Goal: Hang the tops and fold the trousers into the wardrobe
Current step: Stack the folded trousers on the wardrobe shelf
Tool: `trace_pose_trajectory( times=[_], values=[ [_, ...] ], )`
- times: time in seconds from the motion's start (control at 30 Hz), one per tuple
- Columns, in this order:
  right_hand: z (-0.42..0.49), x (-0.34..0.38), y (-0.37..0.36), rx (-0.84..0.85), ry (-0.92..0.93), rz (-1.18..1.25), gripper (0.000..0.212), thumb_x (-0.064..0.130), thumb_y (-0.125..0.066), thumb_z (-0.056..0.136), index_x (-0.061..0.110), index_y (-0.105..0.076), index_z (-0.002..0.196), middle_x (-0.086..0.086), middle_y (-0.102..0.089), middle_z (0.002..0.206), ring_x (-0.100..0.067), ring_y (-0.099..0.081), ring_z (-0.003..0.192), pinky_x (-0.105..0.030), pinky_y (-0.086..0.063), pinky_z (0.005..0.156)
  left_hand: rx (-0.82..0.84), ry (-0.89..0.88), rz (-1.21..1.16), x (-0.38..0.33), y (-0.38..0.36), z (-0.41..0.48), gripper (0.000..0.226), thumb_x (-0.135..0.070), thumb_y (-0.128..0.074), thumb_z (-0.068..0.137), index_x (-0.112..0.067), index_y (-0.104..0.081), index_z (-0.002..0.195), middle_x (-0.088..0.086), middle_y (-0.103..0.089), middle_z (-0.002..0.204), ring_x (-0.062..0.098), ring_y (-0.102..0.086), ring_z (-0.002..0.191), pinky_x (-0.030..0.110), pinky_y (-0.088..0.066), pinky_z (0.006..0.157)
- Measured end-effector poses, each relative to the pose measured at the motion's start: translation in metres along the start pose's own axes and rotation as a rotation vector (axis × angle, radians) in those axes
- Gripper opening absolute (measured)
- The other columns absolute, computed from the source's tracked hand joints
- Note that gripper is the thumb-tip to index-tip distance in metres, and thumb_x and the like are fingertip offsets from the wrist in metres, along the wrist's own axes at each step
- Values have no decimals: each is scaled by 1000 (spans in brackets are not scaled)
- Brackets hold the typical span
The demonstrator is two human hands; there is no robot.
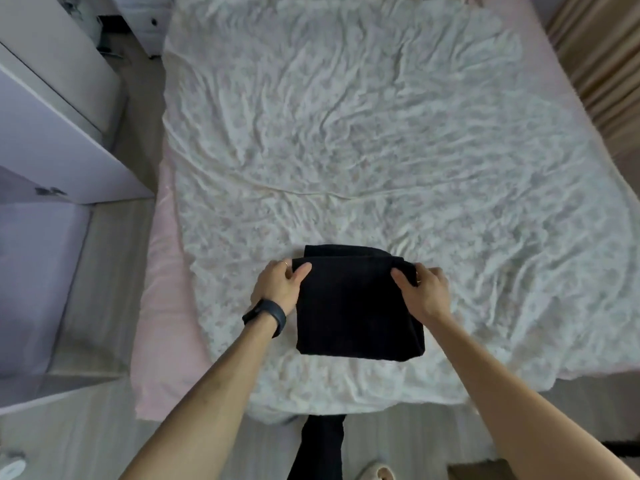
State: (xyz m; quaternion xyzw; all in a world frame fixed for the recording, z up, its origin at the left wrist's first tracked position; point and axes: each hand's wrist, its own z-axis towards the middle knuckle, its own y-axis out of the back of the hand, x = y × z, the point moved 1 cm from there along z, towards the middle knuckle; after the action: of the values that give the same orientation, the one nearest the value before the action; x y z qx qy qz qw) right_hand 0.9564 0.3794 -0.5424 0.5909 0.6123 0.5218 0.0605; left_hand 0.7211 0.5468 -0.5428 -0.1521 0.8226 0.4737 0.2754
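The head camera looks steeply down, close over the bed (381, 133).

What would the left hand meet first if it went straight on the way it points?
Its own load: the folded black fabric trousers that the left hand holds; beyond them, probably only the crumpled white bedsheet.

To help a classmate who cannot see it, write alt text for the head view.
The left hand and right hand grip the far corners of folded black trousers on a wrinkled pale bedcover. A dark band circles the left wrist; a pale wardrobe stands at left.
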Motion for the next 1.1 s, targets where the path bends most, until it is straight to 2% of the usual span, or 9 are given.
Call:
trace_pose_trajectory(
  times=[0.1,0.2,0.3,0.4,0.5,0.57,0.7,0.97,1.1],
  values=[
    [48,-5,-26,35,-110,-74,57,64,-43,98,22,-58,133,-6,-49,137,-30,-43,130,-46,-41,106,16,5,102,0,-25,55,50,-65,-46,94,-23,-43,68,-10,-47,80,10,-52,59,27,-31,48],
    [81,-11,-48,54,-186,-14,49,63,-41,99,23,-55,123,-1,-63,115,-23,-61,102,-49,-52,92,46,71,107,6,-48,89,49,-66,-43,95,-24,-46,70,-6,-56,73,14,-55,59,29,-38,48],
    [96,-12,-67,21,-251,34,40,62,-40,99,25,-50,111,4,-64,93,-19,-63,82,-43,-57,74,-28,30,210,6,-66,107,36,-60,-48,95,-26,-58,91,-1,-64,99,21,-62,85,38,-52,66],
    [92,-13,-85,-118,-226,-25,46,60,-37,100,20,-51,115,-2,-65,108,-28,-60,104,-48,-52,89,-269,-307,362,-2,-94,89,46,-44,-52,98,-21,-52,138,14,-44,150,33,-42,136,53,-35,108],
    [73,-12,-101,-306,-159,-118,59,54,-38,102,23,-34,151,-6,-36,157,-29,-31,144,-50,-30,115,-135,-705,451,-8,-125,68,61,-44,-43,100,-27,-29,157,5,-21,165,22,-18,153,56,-9,122],
    [57,-6,-112,-380,53,-246,59,50,-36,104,29,-27,158,-3,-20,167,-24,-19,153,-50,-17,121,-23,-779,566,-1,-136,70,66,-46,-40,100,-29,-18,160,0,-10,168,19,-10,154,55,-3,123],
    [66,-25,-141,-213,301,-458,61,57,-29,103,39,-18,160,5,-9,170,-18,-8,156,-58,-6,123,73,-782,705,22,-147,107,68,-53,-38,98,-36,-14,159,-4,-10,168,23,-10,154,54,-9,122],
    [98,-53,-159,-117,218,-456,67,67,-23,101,38,-13,161,11,-2,170,-14,1,156,-63,-2,121,74,-769,783,27,-165,142,65,-65,-39,92,-43,-33,152,-2,-47,148,31,-43,134,53,-29,107],
    [40,-42,-137,-227,-71,-331,74,68,-36,98,34,-18,161,-1,-8,170,-20,2,157,-57,8,122,284,-664,749,-26,-152,151,45,-73,-37,89,-40,-46,117,-3,-60,112,26,-54,106,42,-45,84]
  ],
)
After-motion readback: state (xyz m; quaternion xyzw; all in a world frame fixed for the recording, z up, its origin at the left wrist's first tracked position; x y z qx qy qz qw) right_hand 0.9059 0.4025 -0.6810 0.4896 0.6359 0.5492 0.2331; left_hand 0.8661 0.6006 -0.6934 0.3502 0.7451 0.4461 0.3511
